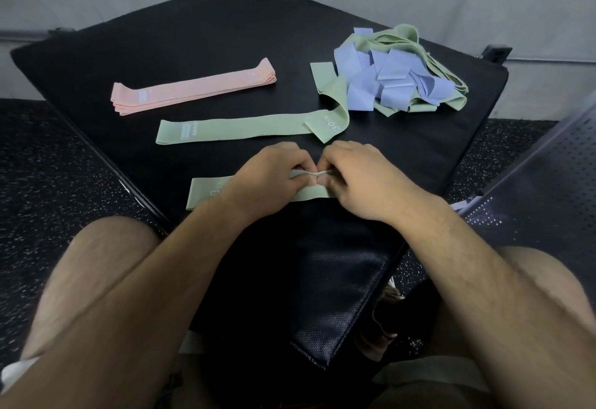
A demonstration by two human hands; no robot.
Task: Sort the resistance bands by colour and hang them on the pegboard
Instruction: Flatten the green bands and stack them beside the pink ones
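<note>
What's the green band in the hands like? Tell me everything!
The green resistance band is a flat, pale green strip of stretchy-looking fabric with faint white print near its left end. It lies on the black padded surface, nearest the person. The left hand and right hand pinch its right end, lifting its edge.

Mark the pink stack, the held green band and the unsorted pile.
pink stack (193, 89), head view, middle of the top band.
held green band (206, 194), head view, free left end.
unsorted pile (392, 68), head view, purple bands at centre.

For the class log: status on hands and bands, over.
Left hand, right hand pinch near green band. Pink stack sorted; mixed heap waits. Nothing in the way.
</note>
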